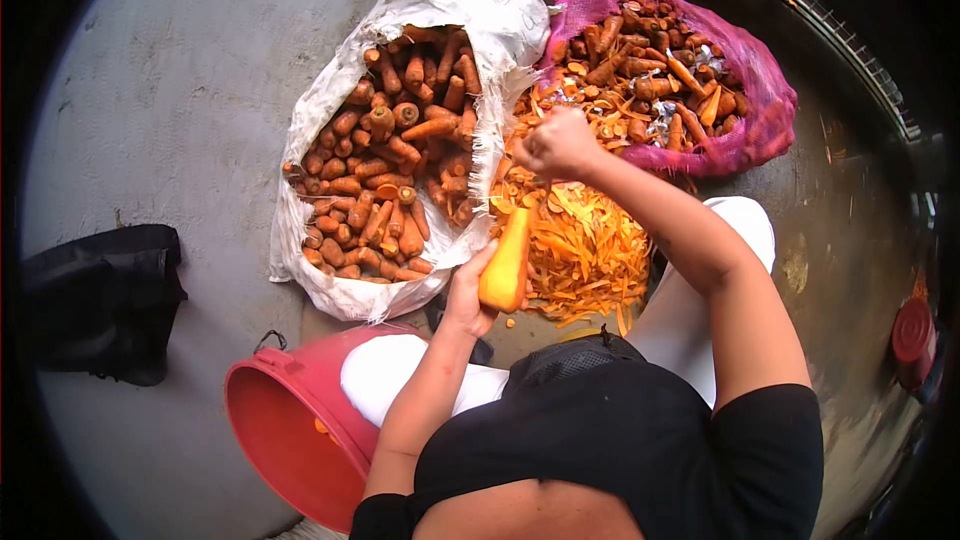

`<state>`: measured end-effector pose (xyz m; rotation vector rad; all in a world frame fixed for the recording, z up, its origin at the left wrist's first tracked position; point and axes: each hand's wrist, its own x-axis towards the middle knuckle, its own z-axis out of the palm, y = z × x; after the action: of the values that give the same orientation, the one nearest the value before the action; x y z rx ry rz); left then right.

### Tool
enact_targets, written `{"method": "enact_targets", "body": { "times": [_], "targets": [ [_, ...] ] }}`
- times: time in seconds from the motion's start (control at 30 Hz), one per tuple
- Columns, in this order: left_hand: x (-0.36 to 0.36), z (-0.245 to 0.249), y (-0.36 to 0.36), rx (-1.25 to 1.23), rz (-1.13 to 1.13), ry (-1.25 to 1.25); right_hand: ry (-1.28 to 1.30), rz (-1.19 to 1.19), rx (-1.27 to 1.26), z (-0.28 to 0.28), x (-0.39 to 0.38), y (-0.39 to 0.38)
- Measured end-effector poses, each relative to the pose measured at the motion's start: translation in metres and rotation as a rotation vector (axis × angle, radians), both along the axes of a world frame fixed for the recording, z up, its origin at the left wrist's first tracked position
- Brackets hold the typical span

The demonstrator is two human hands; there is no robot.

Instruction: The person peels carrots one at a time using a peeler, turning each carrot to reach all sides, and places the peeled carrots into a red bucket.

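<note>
My left hand (473,292) is wrapped round the thick end of a peeled orange carrot (507,262), whose narrow end points up and away from me. Beyond it, my right hand (560,144) is closed in a fist above the peelings; whatever it holds is too hidden to name. A heap of orange peelings (590,250) lies below and between the hands. Left of the hands, an open white sack (385,295) is full of unpeeled carrots (380,180). At the upper right, a pink mesh sack (775,110) holds carrot pieces (650,60).
A red bucket (290,370) lies tipped beside my left leg, with a bit of orange inside. Black material (110,300) is on the grey floor at far left. A red round object (912,330) stands at far right, and a metal grating (850,35) runs along the upper right.
</note>
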<state>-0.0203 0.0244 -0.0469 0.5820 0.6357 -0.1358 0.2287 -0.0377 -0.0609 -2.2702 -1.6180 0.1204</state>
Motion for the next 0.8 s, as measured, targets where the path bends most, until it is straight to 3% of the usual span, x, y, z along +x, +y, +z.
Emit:
{"method": "enact_targets", "body": {
  "times": [0.13, 0.23, 0.3, 0.37, 0.47, 0.8],
  "targets": [
    [0.005, 0.006, 0.001, -0.078, 0.049, -0.084, 0.019, -0.333, 0.078, -0.014, 0.014, 0.0],
    [0.014, 0.004, 0.007, -0.04, 0.184, 0.027, 0.238, -0.241, 0.15, 0.006, -0.007, 0.001],
    [0.015, -0.002, 0.012, -0.077, 0.188, 0.021, 0.281, -0.05, 0.313, 0.02, -0.024, -0.002],
    [0.017, -0.011, 0.009, 0.029, 0.202, 0.037, 0.226, 0.131, 0.394, 0.026, -0.04, -0.004],
    [0.026, -0.002, 0.004, -0.075, 0.295, 0.12, 0.187, 0.276, 0.436, 0.028, -0.062, -0.01],
    [0.029, -0.012, -0.005, -0.087, 0.246, 0.08, 0.156, 0.299, 0.399, 0.02, -0.067, -0.017]
  ]
}}
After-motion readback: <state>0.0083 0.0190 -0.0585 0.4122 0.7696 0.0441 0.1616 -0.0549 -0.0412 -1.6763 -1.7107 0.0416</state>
